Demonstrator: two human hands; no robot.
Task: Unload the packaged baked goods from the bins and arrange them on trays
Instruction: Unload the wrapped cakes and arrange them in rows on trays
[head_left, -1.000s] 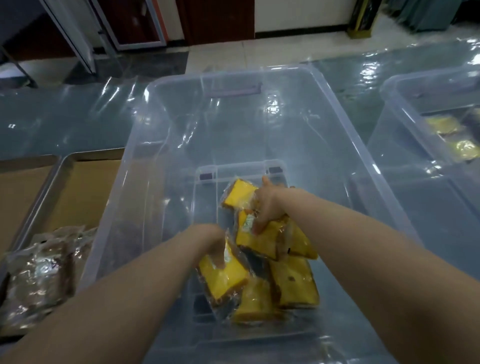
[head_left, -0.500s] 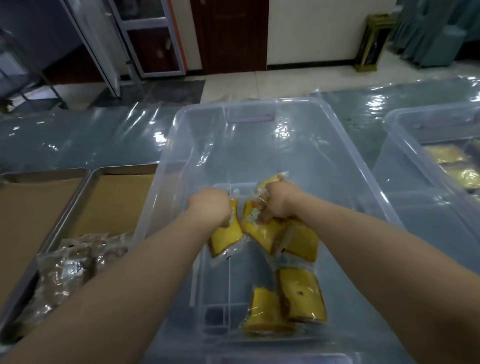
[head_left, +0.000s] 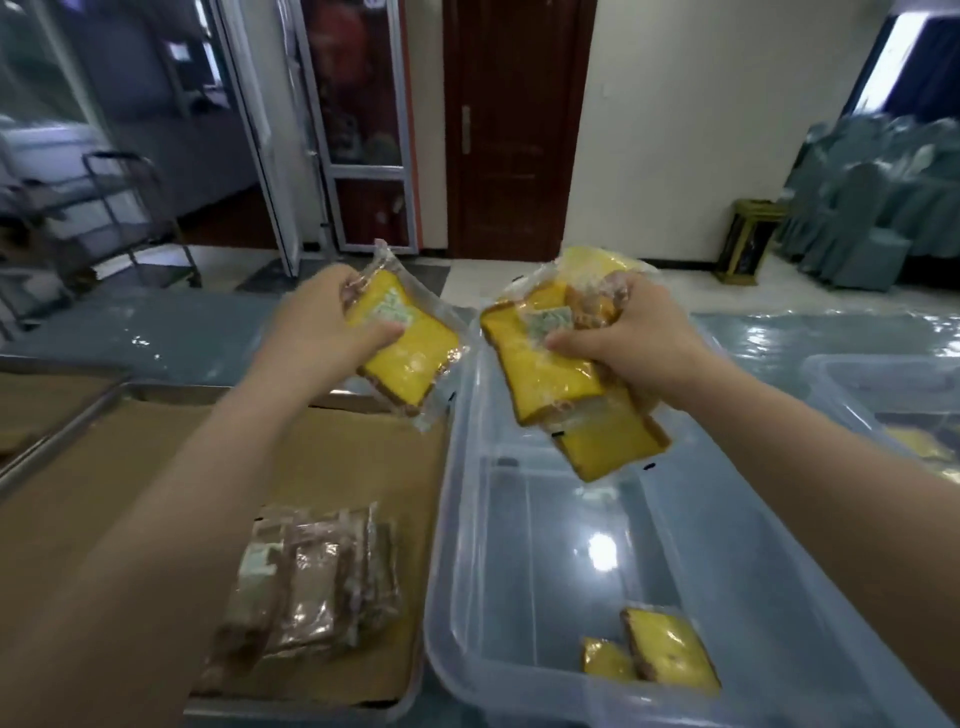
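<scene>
Plainly the tray (head_left: 358, 467) lies at six o'clock below the left hand (head_left: 317, 332), which grips one cake packet (head_left: 410, 358); the right hand (head_left: 639, 338) clutches a bundle (head_left: 545, 374).

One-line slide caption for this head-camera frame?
Left hand holds one yellow cake pack, right hand grips a bunch of packs, above the clear bin and paper-lined tray.
</scene>
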